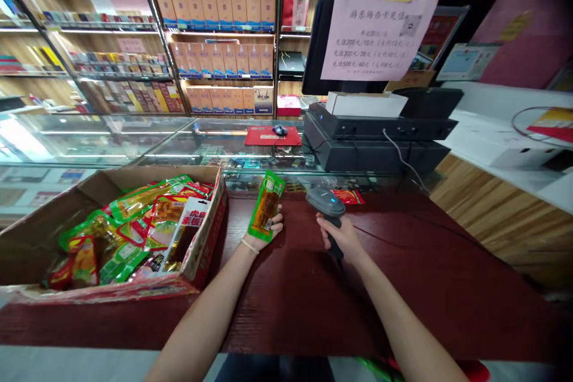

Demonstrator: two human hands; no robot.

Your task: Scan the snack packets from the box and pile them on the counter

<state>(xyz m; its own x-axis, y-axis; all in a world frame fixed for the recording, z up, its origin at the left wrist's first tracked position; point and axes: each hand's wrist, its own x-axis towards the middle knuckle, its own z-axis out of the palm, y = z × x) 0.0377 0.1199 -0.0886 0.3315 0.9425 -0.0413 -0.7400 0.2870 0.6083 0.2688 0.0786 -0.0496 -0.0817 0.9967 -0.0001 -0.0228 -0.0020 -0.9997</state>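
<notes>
My left hand [267, 233] is closed round a green snack packet [265, 206] with an orange window, held upright above the dark red counter [313, 304]. My right hand [342, 239] grips the handle of a grey barcode scanner [326, 202], whose head with a blue light points toward the packet from the right. The two hands are a short gap apart. A red packet [351, 196] lies flat on the counter just behind the scanner.
An open cardboard box [203, 250] full of green and red snack packets sits at my left. Behind stand a glass display case [179, 149], a black cash register [376, 143] with a pink notice [376, 36], and stocked shelves [215, 42]. A cable crosses the counter at right.
</notes>
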